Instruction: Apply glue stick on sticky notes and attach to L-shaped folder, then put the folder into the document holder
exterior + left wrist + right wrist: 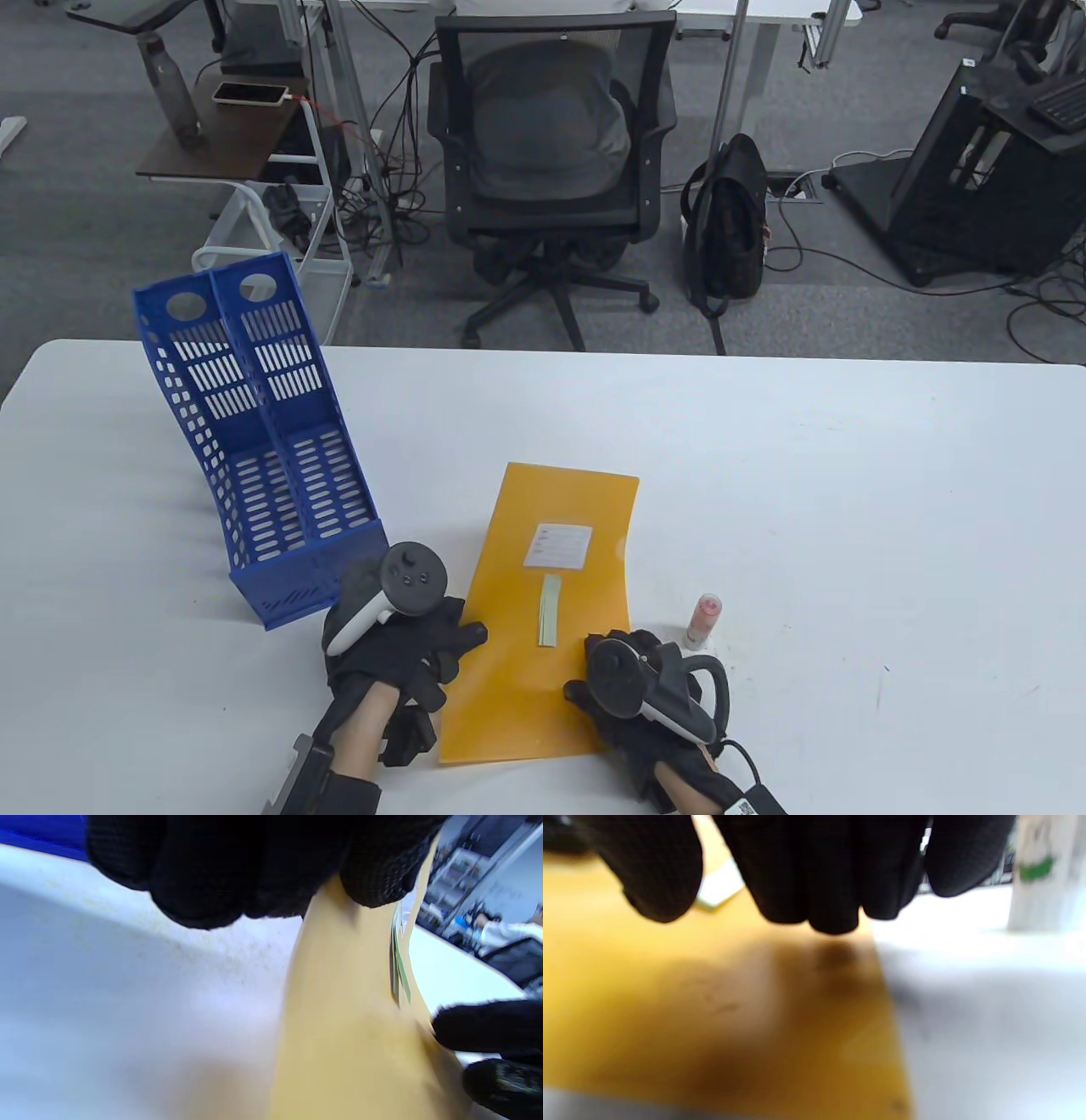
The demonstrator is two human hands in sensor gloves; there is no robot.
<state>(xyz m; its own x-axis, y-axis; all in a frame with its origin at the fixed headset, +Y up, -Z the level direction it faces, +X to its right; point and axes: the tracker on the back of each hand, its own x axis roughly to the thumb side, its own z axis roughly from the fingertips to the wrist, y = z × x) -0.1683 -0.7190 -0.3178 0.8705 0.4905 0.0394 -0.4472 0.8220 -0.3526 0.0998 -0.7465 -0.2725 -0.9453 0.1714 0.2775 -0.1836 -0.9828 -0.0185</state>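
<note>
Fingertips (823, 899) of both hands rest on folder (543, 594) side edges.

White table (848, 475) bears folder (517, 679), holder (280, 475), glue stick (703, 621).

Both wrist views blurred — the glue stick (1043, 874) cut off, its label unreadable.

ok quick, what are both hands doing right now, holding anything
Left hand: fingers curled on the left edge of the orange L-shaped folder; a real grip cannot be told.
Right hand: fingers over the folder's right edge, holding nothing visible.
</note>
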